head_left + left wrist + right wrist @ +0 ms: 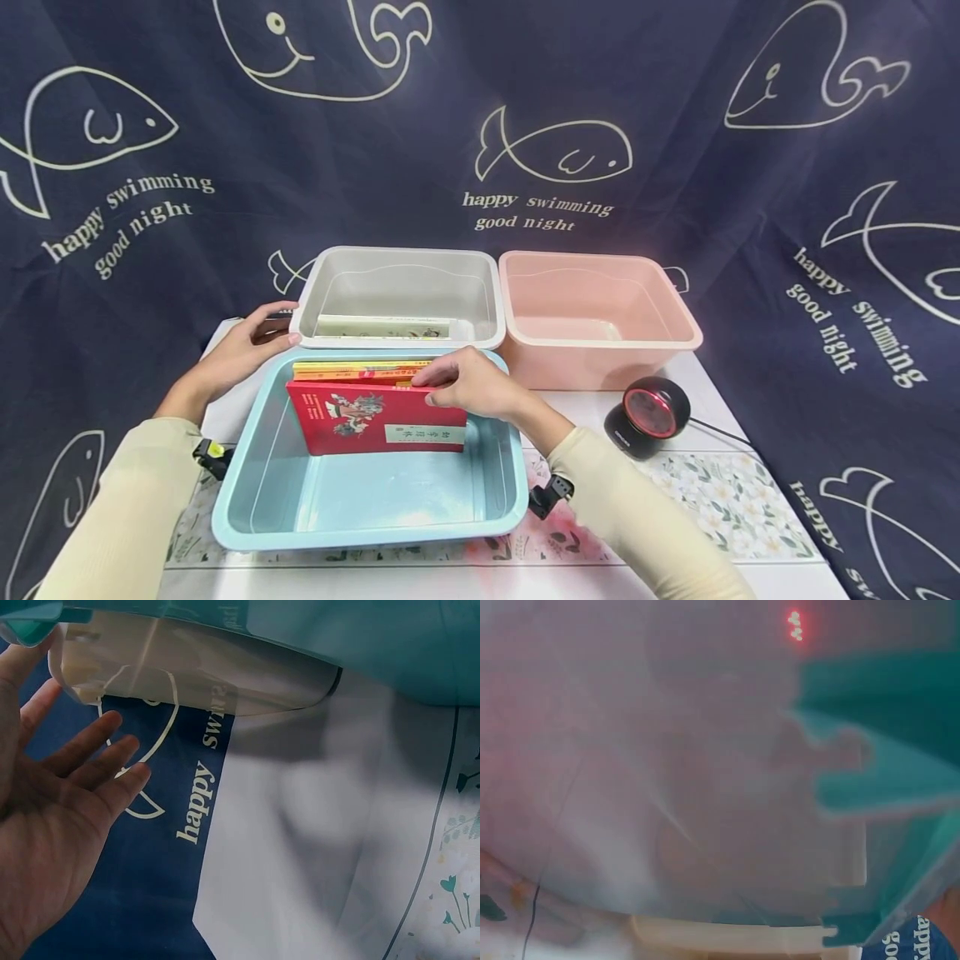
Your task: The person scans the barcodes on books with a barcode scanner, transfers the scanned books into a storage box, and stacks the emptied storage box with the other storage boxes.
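In the head view my right hand (480, 385) pinches the top edge of a red book (352, 421), thumb in front and fingers behind. The book stands upright on its long side in the light blue bin (247, 500), its illustrated cover facing me. Just behind it stand several thinner yellow and orange books (322, 368). My left hand (238, 354) is at the near left corner of the off-white bin (401, 342), fingertips right at the rim. Loosely spread fingers of that hand (67, 802) show in the left wrist view.
Pale books (382, 327) lie in the off-white bin. A pink bin (592, 367) stands to its right. Nearer me on the right, a black round device (647, 417) with a glowing red face trails a cable. A dark blue cloth with fish drawings (555, 75) hangs behind the table.
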{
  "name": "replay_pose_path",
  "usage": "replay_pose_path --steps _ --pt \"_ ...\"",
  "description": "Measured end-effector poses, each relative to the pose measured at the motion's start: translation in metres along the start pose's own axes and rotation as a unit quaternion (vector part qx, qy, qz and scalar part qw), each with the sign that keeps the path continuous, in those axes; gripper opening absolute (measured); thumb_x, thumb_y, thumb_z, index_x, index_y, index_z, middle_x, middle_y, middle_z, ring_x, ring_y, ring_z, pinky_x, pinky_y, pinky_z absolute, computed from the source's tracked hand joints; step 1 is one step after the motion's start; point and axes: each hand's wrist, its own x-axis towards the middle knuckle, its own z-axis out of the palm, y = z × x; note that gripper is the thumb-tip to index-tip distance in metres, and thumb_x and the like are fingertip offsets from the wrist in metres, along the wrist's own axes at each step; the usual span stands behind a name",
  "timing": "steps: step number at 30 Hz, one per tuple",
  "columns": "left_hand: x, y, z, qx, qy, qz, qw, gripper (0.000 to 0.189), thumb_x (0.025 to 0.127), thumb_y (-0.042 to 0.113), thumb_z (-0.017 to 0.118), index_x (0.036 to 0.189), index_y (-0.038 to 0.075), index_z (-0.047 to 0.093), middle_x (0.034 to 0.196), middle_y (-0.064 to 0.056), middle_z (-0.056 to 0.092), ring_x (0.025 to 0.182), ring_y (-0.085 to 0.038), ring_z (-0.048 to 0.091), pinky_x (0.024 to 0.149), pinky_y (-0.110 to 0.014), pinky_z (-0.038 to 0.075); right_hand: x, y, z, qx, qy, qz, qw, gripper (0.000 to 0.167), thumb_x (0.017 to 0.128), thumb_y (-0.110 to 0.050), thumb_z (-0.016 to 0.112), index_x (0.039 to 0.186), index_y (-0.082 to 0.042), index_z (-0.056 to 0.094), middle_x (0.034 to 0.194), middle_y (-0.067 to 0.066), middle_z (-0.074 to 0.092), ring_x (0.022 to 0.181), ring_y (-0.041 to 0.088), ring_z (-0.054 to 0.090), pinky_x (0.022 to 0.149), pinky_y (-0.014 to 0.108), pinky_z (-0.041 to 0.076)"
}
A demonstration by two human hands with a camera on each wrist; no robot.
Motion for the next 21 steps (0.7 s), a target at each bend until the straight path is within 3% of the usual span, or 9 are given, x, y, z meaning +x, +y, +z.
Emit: replay_pose_path --steps 16,21 --pt "0.001 -0.001 -0.001 0.001 -0.002 0.003 1.0000 0.076 0.103 0.044 0.062 0.163 0.019 0.023 0.160 -0.027 0.040 0.142 -0.049 0.046 0.110 -0.065 0.045 0.010 0.002 0.011 -0.045 0.010 0.004 0.9989 0.026 0.091 -0.004 0.075 0.115 -0.013 0.080 0.107 0.002 0.080 0.089 0.009 0.070 0.078 0.025 0.058" --pt "0.001 0.000 -0.002 0.014 -0.001 0.006 0.9999 0.075 0.103 0.044 0.062 0.163 0.018 0.025 0.159 -0.026 0.042 0.141 -0.046 0.049 0.104 -0.040 0.054 0.010 0.001 0.013 -0.040 0.021 0.003 0.9990 0.024 0.091 -0.007 0.076 0.113 -0.013 0.081 0.106 0.003 0.080 0.088 0.011 0.071 0.077 0.025 0.060"
